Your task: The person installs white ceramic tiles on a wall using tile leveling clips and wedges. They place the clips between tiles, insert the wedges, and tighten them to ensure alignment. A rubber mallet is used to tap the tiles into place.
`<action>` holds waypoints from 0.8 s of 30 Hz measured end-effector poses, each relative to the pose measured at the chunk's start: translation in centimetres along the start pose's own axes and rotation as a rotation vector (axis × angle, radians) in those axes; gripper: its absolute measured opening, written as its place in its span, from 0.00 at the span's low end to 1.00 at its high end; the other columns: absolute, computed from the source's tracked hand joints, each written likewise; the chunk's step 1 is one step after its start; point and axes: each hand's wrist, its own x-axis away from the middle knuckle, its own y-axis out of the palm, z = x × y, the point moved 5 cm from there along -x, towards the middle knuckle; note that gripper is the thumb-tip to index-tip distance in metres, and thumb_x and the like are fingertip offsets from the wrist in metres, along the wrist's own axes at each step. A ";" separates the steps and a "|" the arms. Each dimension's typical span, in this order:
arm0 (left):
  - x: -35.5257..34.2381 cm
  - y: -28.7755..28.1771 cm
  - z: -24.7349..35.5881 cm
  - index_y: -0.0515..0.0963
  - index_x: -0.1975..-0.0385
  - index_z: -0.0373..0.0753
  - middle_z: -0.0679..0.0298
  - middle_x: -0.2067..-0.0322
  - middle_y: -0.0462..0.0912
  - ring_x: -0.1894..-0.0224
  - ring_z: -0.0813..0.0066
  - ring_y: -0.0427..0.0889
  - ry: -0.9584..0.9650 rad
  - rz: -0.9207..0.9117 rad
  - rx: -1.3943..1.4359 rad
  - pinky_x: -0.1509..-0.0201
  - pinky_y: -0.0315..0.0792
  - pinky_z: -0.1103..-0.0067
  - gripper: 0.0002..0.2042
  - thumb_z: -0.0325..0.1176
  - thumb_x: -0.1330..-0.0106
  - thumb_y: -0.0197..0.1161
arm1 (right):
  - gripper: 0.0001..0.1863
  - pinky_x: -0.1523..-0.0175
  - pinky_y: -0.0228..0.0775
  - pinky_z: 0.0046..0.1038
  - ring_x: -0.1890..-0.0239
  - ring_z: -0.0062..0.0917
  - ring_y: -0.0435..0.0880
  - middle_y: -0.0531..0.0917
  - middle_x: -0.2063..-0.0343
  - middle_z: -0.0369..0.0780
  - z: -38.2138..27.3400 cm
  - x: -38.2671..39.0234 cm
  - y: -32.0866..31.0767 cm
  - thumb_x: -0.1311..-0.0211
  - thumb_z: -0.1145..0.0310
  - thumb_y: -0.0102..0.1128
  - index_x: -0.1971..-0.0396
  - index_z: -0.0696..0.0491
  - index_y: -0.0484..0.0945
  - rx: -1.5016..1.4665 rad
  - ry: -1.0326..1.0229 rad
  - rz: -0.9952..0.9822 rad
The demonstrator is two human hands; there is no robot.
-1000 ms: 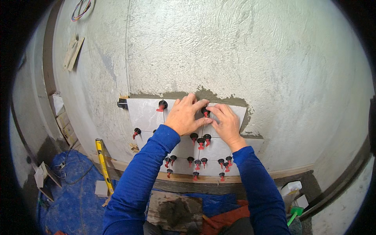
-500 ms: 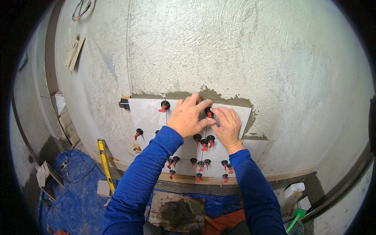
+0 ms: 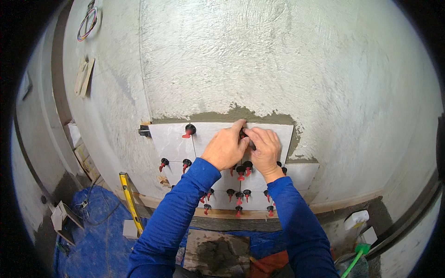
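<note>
Light grey wall tiles (image 3: 172, 141) are set in rows low on the wall, with wet grey mortar (image 3: 222, 113) along their top edge. At the upper joint, my left hand (image 3: 225, 149) and my right hand (image 3: 265, 150) close their fingertips around a black tile leveler (image 3: 243, 133), which they mostly hide. The left index finger reaches up to the tiles' top edge. Another tile leveler (image 3: 189, 131), black-capped with a red handle, sits in the joint to the left. Several more, such as one leveler (image 3: 240, 172) below my hands, stand in the lower joints.
A yellow spirit level (image 3: 131, 201) leans at the left, above a blue tarp (image 3: 99, 241). Below my arms lies a board (image 3: 194, 241) with mortar. A green-handled tool (image 3: 356, 259) is at lower right. Coiled wires (image 3: 87, 24) hang at upper left.
The view has tilted and shifted slightly. My fingers have closed in tighter around the tile leveler, covering its red handle, which showed between them before.
</note>
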 end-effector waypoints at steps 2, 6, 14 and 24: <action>-0.2 0.2 0.0 0.71 0.36 0.26 0.39 0.70 0.85 0.64 0.41 0.87 -0.014 -0.001 0.020 0.58 0.79 0.60 0.25 0.32 0.30 0.63 | 0.20 0.55 0.74 0.36 0.59 0.34 0.84 0.87 0.60 0.37 0.0 0.0 0.0 0.54 0.74 0.74 0.56 0.50 0.87 -0.006 0.002 0.011; -0.3 0.3 0.0 0.72 0.38 0.26 0.36 0.67 0.85 0.62 0.36 0.86 -0.048 -0.019 0.060 0.55 0.78 0.56 0.24 0.30 0.31 0.61 | 0.20 0.53 0.73 0.35 0.59 0.31 0.83 0.86 0.59 0.33 0.0 0.1 0.0 0.52 0.73 0.74 0.54 0.48 0.87 -0.004 0.005 0.029; -0.1 0.3 0.2 0.73 0.40 0.29 0.37 0.70 0.85 0.64 0.35 0.85 -0.043 0.009 0.066 0.57 0.78 0.52 0.22 0.27 0.35 0.60 | 0.20 0.53 0.71 0.36 0.58 0.32 0.83 0.86 0.58 0.34 0.2 0.5 0.2 0.50 0.74 0.70 0.53 0.48 0.87 -0.032 0.009 0.044; -0.3 0.6 -0.2 0.75 0.40 0.33 0.45 0.76 0.83 0.73 0.46 0.86 0.025 0.069 0.006 0.66 0.78 0.62 0.22 0.26 0.35 0.61 | 0.20 0.53 0.71 0.36 0.57 0.33 0.83 0.86 0.57 0.35 0.4 0.9 0.6 0.51 0.71 0.72 0.54 0.49 0.87 -0.017 0.017 0.061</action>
